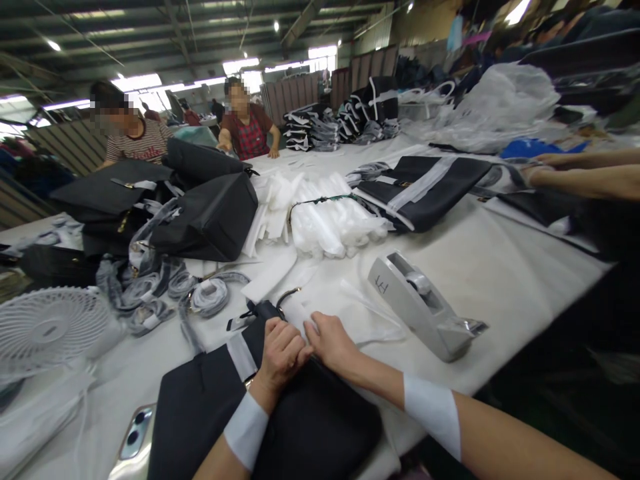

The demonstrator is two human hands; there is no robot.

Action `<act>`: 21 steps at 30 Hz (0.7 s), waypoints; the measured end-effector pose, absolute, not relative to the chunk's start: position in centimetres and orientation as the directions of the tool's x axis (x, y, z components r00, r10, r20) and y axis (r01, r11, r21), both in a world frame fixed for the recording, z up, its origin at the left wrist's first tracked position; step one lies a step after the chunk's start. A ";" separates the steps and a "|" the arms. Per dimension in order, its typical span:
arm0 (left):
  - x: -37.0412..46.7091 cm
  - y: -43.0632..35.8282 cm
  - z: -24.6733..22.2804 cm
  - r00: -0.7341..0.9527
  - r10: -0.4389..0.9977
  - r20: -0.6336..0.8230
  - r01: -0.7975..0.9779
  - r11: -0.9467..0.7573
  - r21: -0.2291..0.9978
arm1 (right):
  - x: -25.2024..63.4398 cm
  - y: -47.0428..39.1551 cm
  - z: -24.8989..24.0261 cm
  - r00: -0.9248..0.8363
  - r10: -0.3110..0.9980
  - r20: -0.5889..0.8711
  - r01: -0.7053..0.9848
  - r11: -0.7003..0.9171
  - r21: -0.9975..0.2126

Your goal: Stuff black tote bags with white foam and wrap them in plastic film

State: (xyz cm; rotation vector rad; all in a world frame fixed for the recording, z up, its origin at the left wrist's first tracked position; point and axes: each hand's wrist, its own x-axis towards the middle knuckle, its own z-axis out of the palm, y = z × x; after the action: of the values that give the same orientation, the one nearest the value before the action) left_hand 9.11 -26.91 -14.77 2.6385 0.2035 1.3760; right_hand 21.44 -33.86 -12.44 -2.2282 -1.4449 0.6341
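A dark bag (200, 407) lies on the white table just in front of me, with a pale strip (242, 357) across its upper part. My left hand (284, 352) is closed at the bag's top edge, its fingers curled; what they grip is hidden. Close beside it, my right hand (330, 339) has its fingers bent together near the bag's edge and a thin white sheet (299, 312); I cannot make out what is between them. A dark curved handle with a gold end (289, 293) rises just beyond the hands. White bands wrap both forearms.
A tape dispenser (420, 303) stands at the right. Wrapped straps (209, 297) and a white fan (50, 330) are at the left, near a phone (135, 440). Black bags (207, 217) and white rolls (333, 227) lie beyond. Two people are across the table; another person's arms (590, 175) reach in from the right.
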 end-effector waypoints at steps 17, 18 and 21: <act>9.2 -26.9 -14.5 0.538 0.208 0.817 -0.005 -0.968 0.250 | 20.6 -30.9 -14.1 0.364 0.899 -0.243 0.674 -0.434 -0.598; 9.1 -26.8 -14.5 0.541 0.208 0.815 -0.009 -0.967 0.253 | 20.4 -30.7 -14.3 0.371 0.897 -0.239 0.667 -0.437 -0.604; 9.2 -26.4 -14.7 0.583 0.232 0.779 0.023 -0.963 0.270 | 20.4 -30.1 -14.7 0.359 0.902 -0.239 0.652 -0.426 -0.627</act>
State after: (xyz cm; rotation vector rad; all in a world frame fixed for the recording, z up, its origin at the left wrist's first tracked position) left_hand 9.16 -26.44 -14.67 2.5830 0.2120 1.3208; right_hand 20.35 -30.09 -14.66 -2.1988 -1.3532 0.7894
